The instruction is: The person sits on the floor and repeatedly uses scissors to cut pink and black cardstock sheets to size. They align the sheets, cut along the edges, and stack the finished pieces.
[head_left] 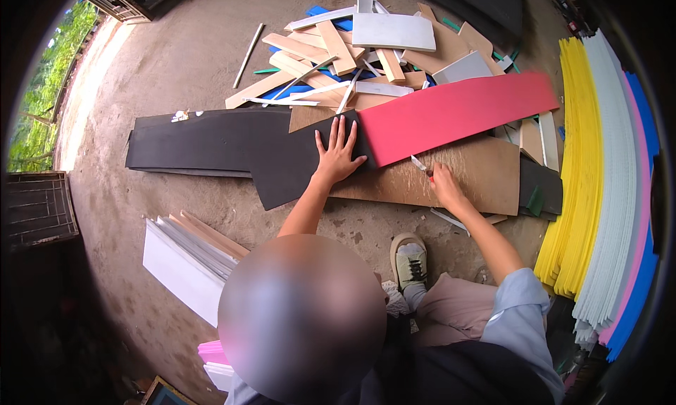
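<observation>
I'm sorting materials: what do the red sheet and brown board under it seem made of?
Red sheet: probably foam or rubber, judging by its smooth, matte, evenly coloured face, though plastic is possible.
Brown board: apparently plywood or hardboard, its worn surface showing pale scratches.

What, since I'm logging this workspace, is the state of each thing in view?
Left bare hand: open, spread flat
Right bare hand: closed
Small pale-and-red knife: gripped
Wide black sheet: lying flat
Long red sheet: unfolded
Brown wooden board: scratched, partly covered
Thin yellow sheets: stacked
Flat white panels: stacked
Multicoloured flat offcuts: heaped
Pale lace-up shoe: laced
</observation>
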### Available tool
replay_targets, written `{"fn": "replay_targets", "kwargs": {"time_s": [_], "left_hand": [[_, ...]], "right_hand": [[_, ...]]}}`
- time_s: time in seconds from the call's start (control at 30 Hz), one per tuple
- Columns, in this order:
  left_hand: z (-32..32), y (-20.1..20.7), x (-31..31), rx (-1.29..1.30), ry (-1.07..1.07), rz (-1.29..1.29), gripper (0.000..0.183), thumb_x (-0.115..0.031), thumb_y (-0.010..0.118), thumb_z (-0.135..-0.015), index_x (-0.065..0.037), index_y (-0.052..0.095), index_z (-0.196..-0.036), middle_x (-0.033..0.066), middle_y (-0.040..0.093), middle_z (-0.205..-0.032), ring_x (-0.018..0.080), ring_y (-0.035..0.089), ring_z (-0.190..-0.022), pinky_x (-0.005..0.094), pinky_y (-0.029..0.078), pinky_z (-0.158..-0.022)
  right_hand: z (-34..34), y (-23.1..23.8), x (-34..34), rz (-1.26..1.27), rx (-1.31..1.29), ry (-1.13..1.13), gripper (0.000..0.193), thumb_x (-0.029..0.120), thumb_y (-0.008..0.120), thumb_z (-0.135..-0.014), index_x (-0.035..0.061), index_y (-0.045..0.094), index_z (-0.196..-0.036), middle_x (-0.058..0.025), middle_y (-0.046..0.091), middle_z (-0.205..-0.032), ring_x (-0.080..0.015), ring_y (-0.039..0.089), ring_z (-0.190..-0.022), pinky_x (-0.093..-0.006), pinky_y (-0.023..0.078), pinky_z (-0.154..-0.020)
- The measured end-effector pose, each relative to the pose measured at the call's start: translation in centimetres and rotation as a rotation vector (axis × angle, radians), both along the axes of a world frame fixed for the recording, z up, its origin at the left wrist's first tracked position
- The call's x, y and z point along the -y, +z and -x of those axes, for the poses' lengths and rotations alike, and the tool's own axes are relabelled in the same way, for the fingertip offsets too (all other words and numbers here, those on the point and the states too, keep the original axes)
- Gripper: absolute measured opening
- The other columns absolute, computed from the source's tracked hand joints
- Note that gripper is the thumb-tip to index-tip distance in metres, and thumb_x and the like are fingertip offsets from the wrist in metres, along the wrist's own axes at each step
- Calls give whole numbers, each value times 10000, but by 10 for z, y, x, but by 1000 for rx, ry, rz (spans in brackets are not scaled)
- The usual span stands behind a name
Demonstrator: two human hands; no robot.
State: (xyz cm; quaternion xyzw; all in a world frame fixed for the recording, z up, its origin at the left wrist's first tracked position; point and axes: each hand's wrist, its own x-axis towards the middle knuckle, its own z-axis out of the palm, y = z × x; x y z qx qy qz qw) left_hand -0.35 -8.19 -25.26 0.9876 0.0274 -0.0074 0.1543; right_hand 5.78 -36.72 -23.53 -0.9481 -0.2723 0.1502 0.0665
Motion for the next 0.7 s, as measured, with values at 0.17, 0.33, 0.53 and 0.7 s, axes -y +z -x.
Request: {"fn": "replay_targets", "kwargs": {"time_s": [0.17, 0.33, 0.53, 0.7], "left_hand": [[7, -2, -6, 41, 20, -2, 859, -518, 524, -743, -147, 96, -1388, 127, 28, -1443, 245, -6, -1338, 614, -36, -970], [-2, 5, -6, -68, 8, 58, 881, -508, 526, -748, -130, 55, -1389, 132, -25, -1443, 255, -52, -1336, 606, -72, -960], [-3, 7, -7, 10, 21, 76, 859, -467, 559, -739, -124, 106, -1383, 133, 29, -1441, 252, -2, -1336, 610, -44, -971], [-4, 5, -8, 29, 29, 53, 863, -486, 556, -734, -127, 113, -1382, 133, 42, -1439, 251, 3, -1336, 609, -37, -973]], "right_hand": [[4, 36, -95, -393, -86, -25, 149, 25, 453, -812, -72, 428, -922, -270, 500, -828, -369, 544, -777, -426, 459, -669], [-23, 33, -167, -209, -88, -61, 194, 153, 394, -866, -31, 443, -901, -244, 582, -702, -385, 596, -711, -447, 484, -617], [-32, 19, -190, -124, -46, -45, 194, 135, 414, -826, -32, 485, -896, -245, 607, -738, -372, 613, -743, -453, 489, -652], [-35, 15, -196, -118, -84, -48, 242, 175, 377, -848, -28, 490, -918, -253, 602, -749, -409, 594, -744, -497, 459, -681]]}}
